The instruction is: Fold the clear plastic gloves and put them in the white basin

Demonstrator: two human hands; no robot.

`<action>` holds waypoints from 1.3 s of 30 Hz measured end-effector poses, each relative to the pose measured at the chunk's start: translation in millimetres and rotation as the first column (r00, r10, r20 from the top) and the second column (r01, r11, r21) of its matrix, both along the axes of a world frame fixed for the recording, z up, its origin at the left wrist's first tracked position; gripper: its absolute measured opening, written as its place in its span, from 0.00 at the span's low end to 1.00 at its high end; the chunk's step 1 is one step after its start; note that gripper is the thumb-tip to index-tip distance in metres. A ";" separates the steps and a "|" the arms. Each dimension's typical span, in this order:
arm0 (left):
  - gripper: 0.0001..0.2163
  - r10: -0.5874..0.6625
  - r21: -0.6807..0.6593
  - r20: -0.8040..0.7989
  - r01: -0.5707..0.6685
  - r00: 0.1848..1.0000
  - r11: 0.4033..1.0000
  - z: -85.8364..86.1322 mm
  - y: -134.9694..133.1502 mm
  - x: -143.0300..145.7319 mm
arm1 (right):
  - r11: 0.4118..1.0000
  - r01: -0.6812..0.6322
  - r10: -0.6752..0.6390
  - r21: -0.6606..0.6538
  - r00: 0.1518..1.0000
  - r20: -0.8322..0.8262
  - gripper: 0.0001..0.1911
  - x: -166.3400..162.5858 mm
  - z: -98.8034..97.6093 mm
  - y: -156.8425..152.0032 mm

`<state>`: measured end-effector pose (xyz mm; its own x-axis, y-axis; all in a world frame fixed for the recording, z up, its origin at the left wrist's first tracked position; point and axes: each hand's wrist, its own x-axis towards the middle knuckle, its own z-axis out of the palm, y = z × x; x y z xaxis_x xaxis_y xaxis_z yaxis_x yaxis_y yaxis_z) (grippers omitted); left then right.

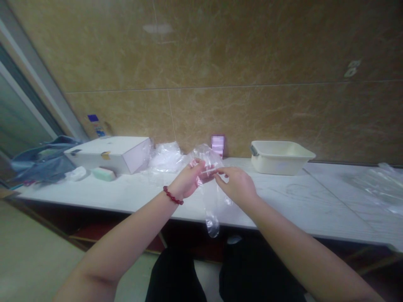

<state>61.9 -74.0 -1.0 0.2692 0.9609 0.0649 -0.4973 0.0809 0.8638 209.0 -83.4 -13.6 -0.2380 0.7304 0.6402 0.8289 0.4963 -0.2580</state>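
Observation:
A thin, crinkled clear plastic bag [211,209] is between my hands above the front of the white table. One rounded strip of it hangs down past the table edge. My left hand [189,178], with a red bead bracelet at the wrist, is closed on the plastic, and pink-red marks show beside its fingers. From the right, my right hand [237,182] pinches the same film between thumb and fingertips. The fingers of both hands nearly meet. Glare and the see-through film blur the detail there.
To the left stand a white box [108,153], a pale green block [103,174] and crumpled clear plastic [166,157]. A small purple-white card [218,146] leans on the tiled wall. A cream tub [280,157] sits right of my hands. More clear plastic [382,184] lies far right.

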 end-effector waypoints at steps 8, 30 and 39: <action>0.05 0.083 0.002 -0.113 -0.083 0.990 0.997 6.2 -5.8 -1.9 | 0.996 -0.033 0.023 -0.085 0.993 -0.116 0.11 12.2 5.2 6.0; 0.07 -0.142 0.109 -0.324 0.186 0.936 0.977 24.0 10.4 -49.9 | 0.777 -0.224 -0.057 -0.588 0.906 -0.420 0.14 84.1 6.2 47.5; 0.08 -0.377 0.025 -0.405 0.422 0.833 0.906 37.5 25.2 -37.6 | 0.209 -0.710 0.113 -0.672 0.700 -0.705 0.16 38.5 41.3 68.1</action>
<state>24.3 -48.9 36.5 0.6530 0.7569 -0.0254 -0.0714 0.0949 0.9929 247.5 -15.3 27.6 -0.6400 0.7475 -0.1781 0.2096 -0.0532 -0.9763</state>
